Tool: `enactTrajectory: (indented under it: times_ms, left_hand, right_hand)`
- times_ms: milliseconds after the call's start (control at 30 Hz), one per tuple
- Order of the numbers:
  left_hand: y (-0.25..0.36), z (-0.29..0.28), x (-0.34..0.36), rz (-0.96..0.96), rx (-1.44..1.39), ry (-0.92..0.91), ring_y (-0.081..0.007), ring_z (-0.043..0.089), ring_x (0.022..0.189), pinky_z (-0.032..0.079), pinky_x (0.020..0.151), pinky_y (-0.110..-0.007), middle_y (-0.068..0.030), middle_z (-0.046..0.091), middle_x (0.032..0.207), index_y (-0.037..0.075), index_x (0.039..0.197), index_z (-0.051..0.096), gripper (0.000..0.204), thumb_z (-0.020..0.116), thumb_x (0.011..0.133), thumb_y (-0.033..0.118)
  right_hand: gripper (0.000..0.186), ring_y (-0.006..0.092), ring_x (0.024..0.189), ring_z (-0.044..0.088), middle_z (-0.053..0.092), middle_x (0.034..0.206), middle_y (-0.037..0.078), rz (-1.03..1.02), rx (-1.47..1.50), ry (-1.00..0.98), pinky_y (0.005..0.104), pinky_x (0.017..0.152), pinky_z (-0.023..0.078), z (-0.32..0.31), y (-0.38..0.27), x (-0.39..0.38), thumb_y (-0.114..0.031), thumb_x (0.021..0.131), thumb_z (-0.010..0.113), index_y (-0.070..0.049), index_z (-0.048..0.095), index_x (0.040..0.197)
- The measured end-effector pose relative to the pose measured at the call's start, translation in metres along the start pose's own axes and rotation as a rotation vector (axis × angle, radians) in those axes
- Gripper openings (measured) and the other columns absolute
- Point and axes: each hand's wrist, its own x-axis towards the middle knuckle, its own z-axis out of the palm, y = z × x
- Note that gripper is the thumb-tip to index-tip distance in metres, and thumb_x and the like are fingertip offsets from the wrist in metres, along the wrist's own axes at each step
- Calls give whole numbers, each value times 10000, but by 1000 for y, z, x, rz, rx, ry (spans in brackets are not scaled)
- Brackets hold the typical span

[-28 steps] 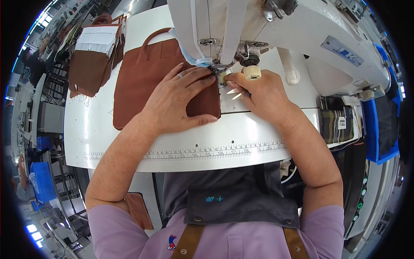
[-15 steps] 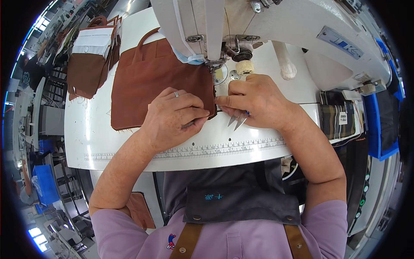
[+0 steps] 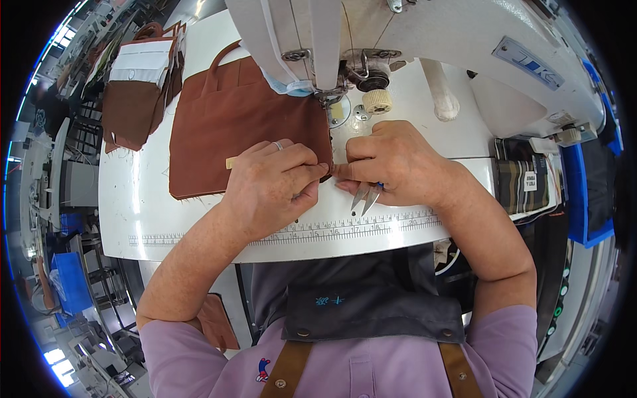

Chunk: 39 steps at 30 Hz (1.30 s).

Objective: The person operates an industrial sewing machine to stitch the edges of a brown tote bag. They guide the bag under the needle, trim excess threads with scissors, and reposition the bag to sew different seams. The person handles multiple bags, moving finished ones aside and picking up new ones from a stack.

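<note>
A reddish-brown bag (image 3: 245, 119) with a looped handle lies flat on the white sewing table, its right edge beside the sewing machine's presser foot (image 3: 328, 99). My left hand (image 3: 272, 182) is closed on the bag's lower right corner, thumb and fingers pinched at the edge. A small pale yellow strip (image 3: 231, 162) shows beside that hand's knuckles. Right across from it, my right hand (image 3: 398, 162) has thumb and finger at the same corner, fingertips almost meeting the left ones. Tucked in its palm are small thread snips (image 3: 364, 198), blades pointing toward me.
The white sewing machine (image 3: 438, 30) arches over the far side. A ruler scale (image 3: 325, 229) runs along the table's front edge. At the far left sits a stack of brown bag pieces (image 3: 136, 106); folded striped cloth (image 3: 524, 179) and a blue bin (image 3: 584, 199) are at the right.
Both hands have come together at the bag's corner, the left moving slightly right. The snips have tilted and dropped a little nearer. A pale yellow strip now shows by my left hand.
</note>
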Motion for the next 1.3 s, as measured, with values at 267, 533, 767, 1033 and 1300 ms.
enactTrajectory:
  times_ms: [267, 533, 767, 1033, 1300]
  left_hand:
    - [-1, -5, 8, 52, 29, 26, -176, 668, 720, 511, 712, -357, 15, 688, 863, 96, 837, 753, 207, 780, 660, -9]
    - [3, -5, 4, 31, -30, -52, -208, 683, 751, 538, 716, -358, -15, 691, 882, 82, 878, 765, 208, 795, 685, 9]
    - [6, -12, 6, -93, -119, -122, -232, 697, 770, 590, 679, -355, -58, 694, 889, 26, 899, 767, 173, 791, 730, -5]
    - [2, -5, 0, -103, -86, 15, -225, 685, 748, 574, 694, -367, -38, 689, 867, 39, 828, 751, 120, 786, 716, 16]
    - [-2, -9, -3, -58, -96, -52, -221, 697, 769, 574, 694, -346, -40, 700, 898, 51, 823, 752, 141, 832, 709, 27]
  right_hand:
    - [147, 238, 617, 573, 588, 792, -4, -16, 3, 6, 386, 579, 454, -2, 3, -1, -190, 759, 820, -140, 735, 869]
    - [258, 256, 717, 651, 634, 979, 11, 52, 32, 104, 403, 611, 503, 2, 4, 2, -179, 746, 828, -131, 694, 961]
    - [250, 229, 861, 679, 657, 1037, 11, 3, -7, 158, 382, 651, 560, 5, 2, 6, -181, 761, 822, -127, 689, 966]
    - [197, 172, 952, 717, 714, 1066, 6, -129, -327, 129, 305, 701, 590, 7, -9, 10, -145, 778, 725, -122, 716, 974]
    - [222, 173, 964, 730, 732, 1022, 0, -76, -158, 39, 315, 701, 599, 6, -4, 6, -126, 777, 734, -103, 730, 998]
